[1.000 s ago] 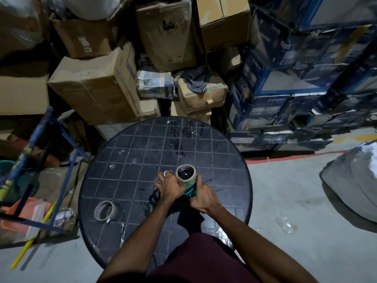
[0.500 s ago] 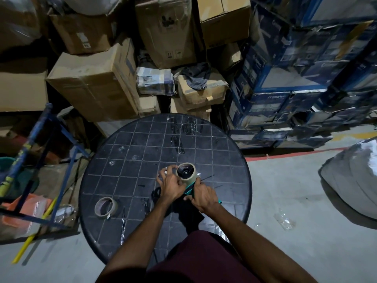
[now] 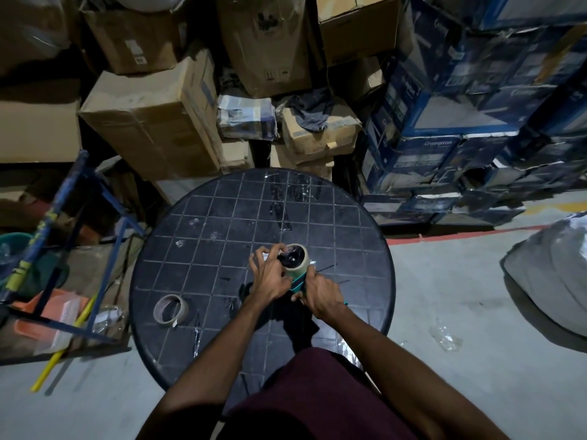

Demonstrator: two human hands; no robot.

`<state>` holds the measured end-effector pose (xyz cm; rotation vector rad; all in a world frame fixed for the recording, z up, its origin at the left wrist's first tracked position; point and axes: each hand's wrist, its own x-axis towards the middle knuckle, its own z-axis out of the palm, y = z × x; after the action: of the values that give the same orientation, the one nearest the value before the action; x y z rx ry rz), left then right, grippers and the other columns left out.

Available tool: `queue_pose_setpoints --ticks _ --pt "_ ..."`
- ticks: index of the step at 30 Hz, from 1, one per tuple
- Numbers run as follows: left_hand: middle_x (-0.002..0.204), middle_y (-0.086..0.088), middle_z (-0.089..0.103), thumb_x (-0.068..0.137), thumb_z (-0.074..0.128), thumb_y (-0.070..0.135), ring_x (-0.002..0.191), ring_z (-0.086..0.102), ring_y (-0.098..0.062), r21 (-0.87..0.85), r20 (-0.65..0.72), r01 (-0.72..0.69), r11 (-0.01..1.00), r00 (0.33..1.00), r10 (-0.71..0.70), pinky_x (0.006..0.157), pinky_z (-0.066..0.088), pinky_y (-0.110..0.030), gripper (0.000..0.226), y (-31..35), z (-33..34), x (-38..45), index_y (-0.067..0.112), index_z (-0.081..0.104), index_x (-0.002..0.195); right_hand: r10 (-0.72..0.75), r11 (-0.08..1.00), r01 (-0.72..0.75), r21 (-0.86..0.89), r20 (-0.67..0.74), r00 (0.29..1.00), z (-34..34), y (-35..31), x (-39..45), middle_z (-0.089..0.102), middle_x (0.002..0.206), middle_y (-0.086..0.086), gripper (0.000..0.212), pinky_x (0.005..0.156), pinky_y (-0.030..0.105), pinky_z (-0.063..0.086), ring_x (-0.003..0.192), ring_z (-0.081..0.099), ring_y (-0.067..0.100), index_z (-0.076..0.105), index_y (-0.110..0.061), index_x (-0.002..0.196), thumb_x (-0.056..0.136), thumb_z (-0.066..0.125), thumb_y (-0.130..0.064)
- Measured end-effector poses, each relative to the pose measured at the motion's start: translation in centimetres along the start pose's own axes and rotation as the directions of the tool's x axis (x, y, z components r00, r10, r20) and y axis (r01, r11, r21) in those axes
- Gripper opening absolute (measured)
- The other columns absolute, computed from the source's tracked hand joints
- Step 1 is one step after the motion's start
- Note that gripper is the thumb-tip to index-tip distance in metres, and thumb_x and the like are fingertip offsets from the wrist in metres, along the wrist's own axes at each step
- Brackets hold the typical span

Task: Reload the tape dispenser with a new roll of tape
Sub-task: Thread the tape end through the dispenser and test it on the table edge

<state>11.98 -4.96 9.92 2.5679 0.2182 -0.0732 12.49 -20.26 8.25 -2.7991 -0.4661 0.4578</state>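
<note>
Now the right hand [image 3: 319,295] grips the teal dispenser [image 3: 298,284] above the desk [image 3: 197,249], while the left hand [image 3: 270,274] pinches the tape roll [image 3: 298,260] seated on it; best steady the dispenser and press squarely.

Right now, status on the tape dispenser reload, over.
Left hand fingers on new tape roll seated on teal tape dispenser. Right hand grips dispenser. Old roll lies apart on round table.
</note>
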Motion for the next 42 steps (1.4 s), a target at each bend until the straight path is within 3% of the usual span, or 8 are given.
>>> queue_pose_setpoints --ticks 3,7,11,15,20,27,32,42 --pt "0.135 0.007 0.04 0.071 0.066 0.014 0.124 0.027 -0.024 0.015 -0.019 -0.041 0.999 0.999 0.041 0.112 0.021 -0.045 0.046 0.2 -0.1 -0.4 0.021 0.057 0.116 0.021 1.0 -0.02 -0.013 0.025 0.999 0.1 0.1 0.2 0.067 0.115 0.016 0.07 0.078 0.042 0.052 0.097 0.068 0.034 0.031 -0.005 0.14 0.094 0.065 -0.044" --pt "0.141 0.011 0.04 0.072 0.055 0.039 0.122 0.029 -0.024 0.062 -0.012 -0.165 0.984 0.986 0.166 0.113 0.018 -0.044 0.016 0.0 -0.1 -1.0 0.031 0.052 0.087 0.022 1.0 -0.022 0.0 0.022 1.0 0.4 0.6 0.3 0.067 0.116 0.015 0.062 0.079 0.042 0.055 0.097 0.068 0.033 0.029 -0.006 0.142 0.098 0.06 -0.036" --pt "0.14 0.007 0.044 0.067 0.063 0.036 0.122 0.035 -0.028 0.182 -0.019 -0.19 0.965 0.98 0.197 0.116 0.017 -0.052 0.028 -0.5 -0.1 -0.8 0.019 0.073 0.088 0.021 0.999 -0.022 0.035 0.014 1.0 0.6 0.2 0.4 0.067 0.114 0.015 0.063 0.076 0.043 0.052 0.096 0.068 0.034 0.031 -0.006 0.139 0.096 0.062 -0.041" --pt "0.131 0.002 0.051 0.066 0.064 0.028 0.118 0.037 -0.029 0.185 -0.068 -0.205 0.961 0.973 0.22 0.112 0.028 -0.055 0.047 0.0 -0.7 -1.3 0.009 0.067 0.109 0.033 0.998 -0.034 0.055 0.014 0.999 0.5 0.2 1.2 0.068 0.116 0.017 0.055 0.078 0.044 0.051 0.1 0.068 0.038 0.034 -0.006 0.137 0.098 0.057 -0.038" --pt "0.131 -0.001 0.053 0.069 0.052 0.058 0.122 0.038 -0.033 0.237 -0.078 -0.259 0.936 0.956 0.284 0.118 0.015 -0.059 0.054 -0.7 -0.4 -1.9 0.012 0.077 0.081 0.1 0.986 -0.101 0.136 0.013 0.995 0.6 2.0 2.0 0.069 0.118 0.018 0.072 0.079 0.043 0.054 0.105 0.068 0.039 0.036 -0.008 0.135 0.091 0.061 -0.059" --pt "0.126 0.002 0.051 0.063 0.052 0.032 0.117 0.038 -0.036 0.145 -0.121 -0.161 0.976 0.976 0.179 0.111 0.027 -0.054 0.028 -1.5 -0.2 -2.0 0.015 0.072 0.072 0.144 0.961 -0.152 0.232 0.054 0.988 1.3 2.6 2.5 0.068 0.119 0.015 0.082 0.08 0.042 0.056 0.105 0.067 0.036 0.041 -0.011 0.133 0.083 0.064 -0.072" --pt "0.129 0.002 0.05 0.067 0.049 0.046 0.12 0.035 -0.032 0.108 -0.129 -0.17 0.98 0.975 0.183 0.112 0.023 -0.053 0.033 -1.5 -0.8 -2.5 0.018 0.067 0.069 0.141 0.948 -0.164 0.274 0.103 0.985 0.9 2.4 2.3 0.066 0.122 0.016 0.09 0.079 0.038 0.052 0.107 0.066 0.036 0.043 -0.006 0.136 0.079 0.069 -0.07" --pt "0.127 0.014 0.042 0.065 0.057 0.037 0.118 0.03 -0.02 0.137 -0.067 -0.209 0.968 0.973 0.22 0.11 0.021 -0.039 0.022 -1.8 -1.9 -1.5 0.019 0.064 0.056 0.094 0.881 -0.182 0.436 0.215 0.972 0.6 2.9 2.7 0.073 0.115 0.002 0.057 0.08 0.026 0.045 0.098 0.066 0.019 0.064 -0.017 0.124 0.082 0.076 -0.054"
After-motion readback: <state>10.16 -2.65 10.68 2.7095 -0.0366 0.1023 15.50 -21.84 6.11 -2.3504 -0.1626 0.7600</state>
